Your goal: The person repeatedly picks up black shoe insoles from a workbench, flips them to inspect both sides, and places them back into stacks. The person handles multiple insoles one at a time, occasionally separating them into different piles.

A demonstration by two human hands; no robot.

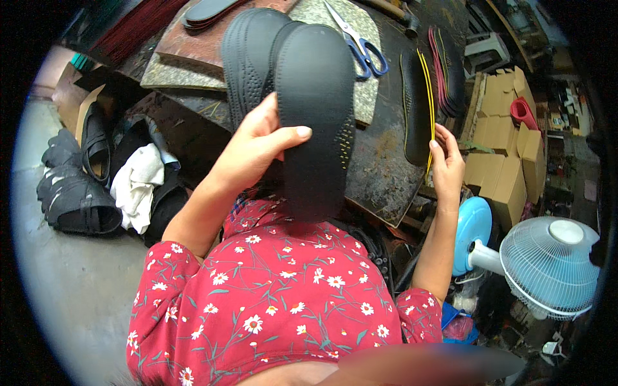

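My left hand (254,141) is closed round a fanned bunch of black insoles (315,77), its thumb lying across the front one. Rows of small holes run along their sides, and yellow shows through some of them. To the right, my right hand (448,161) pinches thin insoles with yellow edges (427,87), seen nearly edge-on. Just left of these, a black insole with a yellow rim (415,109) shows over the dark worktable; whether it is also held I cannot tell. Scissors with blue handles (362,56) lie beyond the left hand's bunch.
A stone slab (187,80) bears a reddish-brown board (193,40) with more insoles (209,11). Pink-edged insoles (447,71) lie at the far right, near a hammer (410,24). Cardboard boxes (499,174) and a blue-and-white fan (547,267) stand right; black material (71,183) lies left.
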